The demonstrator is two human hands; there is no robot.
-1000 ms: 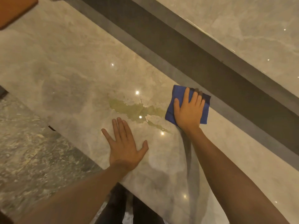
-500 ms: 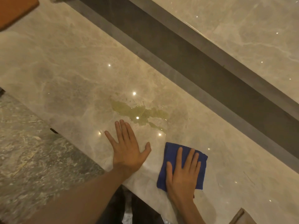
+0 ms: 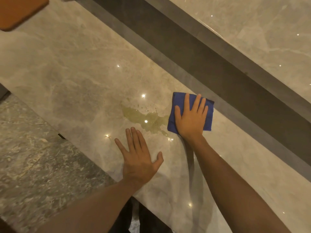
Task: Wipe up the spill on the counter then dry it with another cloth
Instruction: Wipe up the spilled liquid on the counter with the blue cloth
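A polished, pale marble counter is seen running diagonally, its near edge toward the lower left and its far edge met by a dark grey band. Beyond the near edge a speckled grey floor is visible. An orange-brown board is laid on the counter toward its left end, only partly in view. A yellowish spill is spread about midway between the near and far edges. A folded blue cloth is pressed flat just beside the spill's right end, touching it, nearer the far edge. The right hand is laid open on the cloth, fingers spread. The left hand is rested open, palm down, on bare counter close to the near edge, just short of the spill.
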